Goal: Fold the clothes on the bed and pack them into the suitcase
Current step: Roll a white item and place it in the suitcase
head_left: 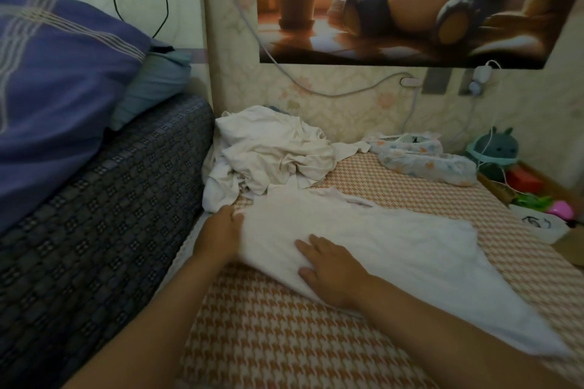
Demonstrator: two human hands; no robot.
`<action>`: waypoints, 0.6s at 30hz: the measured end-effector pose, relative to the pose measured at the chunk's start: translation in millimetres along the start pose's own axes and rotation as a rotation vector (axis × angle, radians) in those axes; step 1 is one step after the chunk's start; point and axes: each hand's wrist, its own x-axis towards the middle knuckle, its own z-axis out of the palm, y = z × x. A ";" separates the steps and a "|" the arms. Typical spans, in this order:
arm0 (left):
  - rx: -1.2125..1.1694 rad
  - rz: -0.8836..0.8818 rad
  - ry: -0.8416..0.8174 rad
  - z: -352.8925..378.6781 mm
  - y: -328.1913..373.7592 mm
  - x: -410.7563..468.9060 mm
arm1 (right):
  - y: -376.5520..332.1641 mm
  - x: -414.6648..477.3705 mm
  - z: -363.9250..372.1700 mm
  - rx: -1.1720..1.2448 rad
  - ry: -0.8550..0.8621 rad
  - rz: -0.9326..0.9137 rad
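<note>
From the head view, your left hand (221, 229) has its fingers curled round the left edge of the white garment (395, 249), which lies spread across the orange-checked bed cover (284, 341). Your right hand (330, 268) rests flat on the cloth near its front edge with the fingers straight and slightly apart. Just behind the garment a crumpled pile of white clothes (268, 151) sits in the corner against the wall, with a floral-print bundle (423, 158) and a teal plush toy (496, 148) further right, and a purple pillow (57, 88) on the raised side to your left.
</note>
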 end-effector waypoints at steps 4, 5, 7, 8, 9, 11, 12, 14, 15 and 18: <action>0.354 0.017 -0.244 -1.0 -25.8 -4.7 | 5.8 -13.6 6.7 -0.013 -0.006 -0.005; 0.384 0.112 -0.172 -1.2 -22.0 -5.9 | 7.1 -16.2 6.3 -0.006 -0.005 -0.018; 0.372 0.346 -0.162 -2.6 -7.0 -10.6 | 9.4 -21.9 3.1 -0.011 -0.031 -0.072; 0.363 0.418 -0.292 -3.5 1.5 -14.6 | 10.6 -25.5 0.7 -0.025 -0.056 -0.107; 0.384 0.425 -0.479 -3.1 9.8 -20.1 | 11.9 -29.2 -1.6 -0.039 -0.083 -0.135; 0.491 0.408 -0.724 1.4 15.5 -29.8 | 12.5 -36.5 -7.1 -0.065 -0.122 -0.145; 0.532 0.421 -0.727 4.4 14.3 -31.0 | 12.2 -39.2 -9.4 -0.086 -0.129 -0.127; 0.598 0.470 -0.627 8.8 11.4 -30.2 | 11.6 -43.5 -13.4 -0.147 -0.127 -0.089; 0.611 0.463 -0.595 9.4 12.0 -30.0 | 11.8 -45.7 -14.2 -0.160 -0.134 -0.073; 0.605 0.421 -0.569 -0.6 19.3 -28.8 | 9.4 -52.4 -17.8 -0.056 -0.185 -0.048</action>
